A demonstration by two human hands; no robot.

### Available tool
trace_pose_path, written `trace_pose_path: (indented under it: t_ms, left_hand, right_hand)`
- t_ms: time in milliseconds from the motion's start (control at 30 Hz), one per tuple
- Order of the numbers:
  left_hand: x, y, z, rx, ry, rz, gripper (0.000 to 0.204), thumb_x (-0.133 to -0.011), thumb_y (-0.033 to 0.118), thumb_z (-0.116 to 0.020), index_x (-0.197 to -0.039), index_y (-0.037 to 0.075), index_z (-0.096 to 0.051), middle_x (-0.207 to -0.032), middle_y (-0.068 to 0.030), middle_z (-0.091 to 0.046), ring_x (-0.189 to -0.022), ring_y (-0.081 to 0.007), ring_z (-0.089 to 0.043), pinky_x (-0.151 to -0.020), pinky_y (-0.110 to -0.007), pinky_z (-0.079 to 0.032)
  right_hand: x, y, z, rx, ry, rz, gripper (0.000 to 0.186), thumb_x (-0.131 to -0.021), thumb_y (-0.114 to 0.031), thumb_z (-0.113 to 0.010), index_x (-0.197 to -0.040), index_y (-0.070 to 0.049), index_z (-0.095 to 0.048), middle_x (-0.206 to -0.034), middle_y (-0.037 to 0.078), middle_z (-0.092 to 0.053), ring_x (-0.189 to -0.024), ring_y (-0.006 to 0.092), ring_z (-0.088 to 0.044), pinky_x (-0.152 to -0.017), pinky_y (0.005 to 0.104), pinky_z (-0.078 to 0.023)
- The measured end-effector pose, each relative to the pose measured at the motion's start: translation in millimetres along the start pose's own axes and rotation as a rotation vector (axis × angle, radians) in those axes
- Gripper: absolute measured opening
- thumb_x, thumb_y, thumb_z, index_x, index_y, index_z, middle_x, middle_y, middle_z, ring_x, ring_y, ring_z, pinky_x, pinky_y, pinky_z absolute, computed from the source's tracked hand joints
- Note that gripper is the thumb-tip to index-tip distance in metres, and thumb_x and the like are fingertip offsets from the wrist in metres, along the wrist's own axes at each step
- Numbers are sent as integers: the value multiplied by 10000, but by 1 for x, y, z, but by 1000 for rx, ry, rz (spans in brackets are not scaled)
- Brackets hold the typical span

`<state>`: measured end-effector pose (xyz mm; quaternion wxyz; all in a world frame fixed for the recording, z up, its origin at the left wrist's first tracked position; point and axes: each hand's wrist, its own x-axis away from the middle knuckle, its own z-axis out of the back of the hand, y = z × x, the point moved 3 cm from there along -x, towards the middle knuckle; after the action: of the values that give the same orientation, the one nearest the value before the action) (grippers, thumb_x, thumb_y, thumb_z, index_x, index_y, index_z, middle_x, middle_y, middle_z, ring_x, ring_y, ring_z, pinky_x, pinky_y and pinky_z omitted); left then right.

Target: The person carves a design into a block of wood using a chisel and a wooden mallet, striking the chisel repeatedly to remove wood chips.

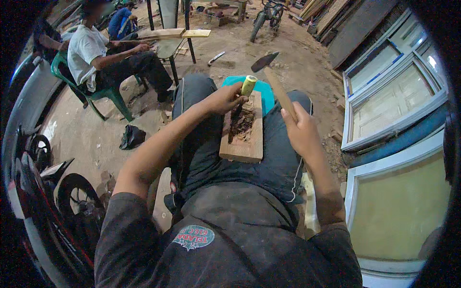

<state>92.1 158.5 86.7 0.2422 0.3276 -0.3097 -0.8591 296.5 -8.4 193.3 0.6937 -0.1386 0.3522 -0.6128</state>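
Note:
A block of wood (pixel 248 152) lies lengthwise between my thighs, with a rough hollow carved into its top. Dark chips (pixel 241 122) fill part of that hollow. My left hand (pixel 224 100) is closed around a chisel with a yellow handle (pixel 249 84), held upright at the block's far end; its blade is mostly hidden by the hand. In my right hand (pixel 302 128) is a hammer (pixel 279 90) with a pale wooden handle. The dark hammer head is raised beyond the chisel and to its right, apart from it.
Beyond the block shows a turquoise plastic surface (pixel 266 91). White-framed panels (pixel 379 163) lean at the right. At the left a person sits on a green chair (pixel 103 98), near a board (pixel 161 33). A black bag (pixel 132 137) and a motorcycle wheel (pixel 79 192) are on the left.

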Motion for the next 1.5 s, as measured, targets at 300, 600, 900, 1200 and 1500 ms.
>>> trace_pose_path:
  t_ms: [300,600,900,1200,1500]
  left_hand:
    - [-5,5,-1,145,26,-1,373,-991,257,-585,-1264,22,-485,-1117,-203,-639,-1053,-307,-637,-890,-408,-494]
    - [-13,-14,-9,136,8,69,343,-1008,239,-556,-1253,9,-490,-1088,-182,-662,-1031,-264,-660,-883,-392,-508]
    - [-17,-20,-10,63,27,103,326,-998,243,-567,-1216,7,-505,-1027,-171,-685,-997,-253,-674,-849,-385,-519]
    - [-20,-1,-10,88,47,36,302,-1013,214,-541,-1231,11,-490,-1035,-151,-680,-965,-222,-677,-847,-373,-523]
    - [-15,-22,-6,60,60,-43,360,-993,309,-575,-1192,24,-479,-989,-187,-643,-912,-273,-646,-797,-401,-500]
  right_hand:
    - [-9,8,1,73,26,39,297,-973,-303,-564,-1003,-7,-561,-788,266,-628,-780,468,-633,-637,495,-470]
    - [-18,13,-4,-37,113,-87,339,-982,-295,-549,-1077,31,-555,-787,293,-630,-755,452,-648,-640,510,-476]
    - [-17,34,-8,-162,95,-23,266,-987,-281,-548,-1027,-18,-558,-685,105,-542,-585,216,-546,-542,372,-442]
    - [-39,22,5,-360,76,-90,276,-1011,-305,-518,-1120,-52,-531,-642,-7,-492,-433,73,-447,-375,257,-394]
    - [-37,42,-14,78,54,149,363,-986,-288,-523,-1210,-3,-536,-795,167,-673,-699,388,-646,-627,465,-514]
